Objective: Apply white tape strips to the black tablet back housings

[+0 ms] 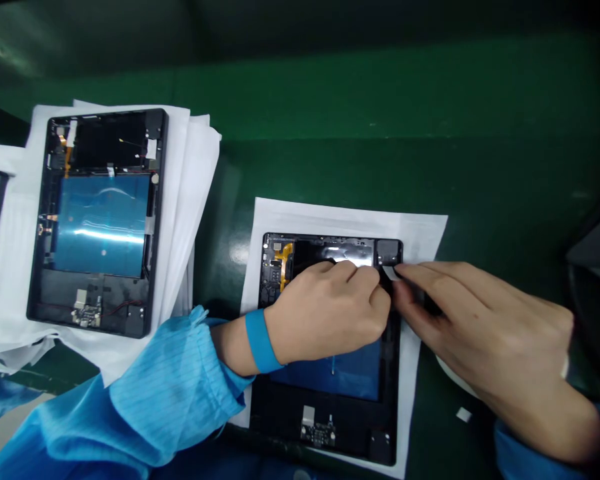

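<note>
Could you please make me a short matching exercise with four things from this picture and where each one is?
Things:
1. Wristband
2. Small white scrap
3. Device under the hands
4. Right hand

Places:
A. Lying on white paper
B. By the device's upper right corner
C. Around the left wrist
D. On the green table

Pairs: 1-C, 2-D, 3-A, 4-B

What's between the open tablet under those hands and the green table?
White paper lies between the open tablet and the green table; the head view shows its edges beyond the tablet.
</note>
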The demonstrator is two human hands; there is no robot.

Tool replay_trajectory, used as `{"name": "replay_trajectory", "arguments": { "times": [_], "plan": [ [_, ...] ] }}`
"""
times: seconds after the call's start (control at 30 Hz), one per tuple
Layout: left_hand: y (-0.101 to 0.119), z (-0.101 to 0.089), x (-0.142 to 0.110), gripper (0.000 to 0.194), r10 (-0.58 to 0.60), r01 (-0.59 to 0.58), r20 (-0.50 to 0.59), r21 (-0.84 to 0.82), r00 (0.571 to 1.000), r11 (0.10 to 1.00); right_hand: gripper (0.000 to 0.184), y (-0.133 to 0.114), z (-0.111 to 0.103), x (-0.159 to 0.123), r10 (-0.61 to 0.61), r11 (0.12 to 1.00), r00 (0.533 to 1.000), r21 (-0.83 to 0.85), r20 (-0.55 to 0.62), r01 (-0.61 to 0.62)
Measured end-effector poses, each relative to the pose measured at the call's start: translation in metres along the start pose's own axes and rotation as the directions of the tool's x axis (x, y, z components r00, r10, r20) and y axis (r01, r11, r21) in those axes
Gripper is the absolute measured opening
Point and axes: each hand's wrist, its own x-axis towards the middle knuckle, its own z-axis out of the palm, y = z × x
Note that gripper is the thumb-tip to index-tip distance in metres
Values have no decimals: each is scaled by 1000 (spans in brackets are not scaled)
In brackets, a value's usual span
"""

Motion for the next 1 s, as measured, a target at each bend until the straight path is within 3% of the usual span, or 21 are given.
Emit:
{"name": "replay_trajectory", "arguments": {
  "times": [0.77,1.0],
  "plan": [
    [0,1,0,23,-12,12,-23,-21,1000,1000,16,-1,2,0,2,1000,1000,12,14,-3],
    [2,1,-2,23,-9,10,26,-32,1000,999,8,-2,3,0,-14,998,1000,67,23,12]
  ]
}}
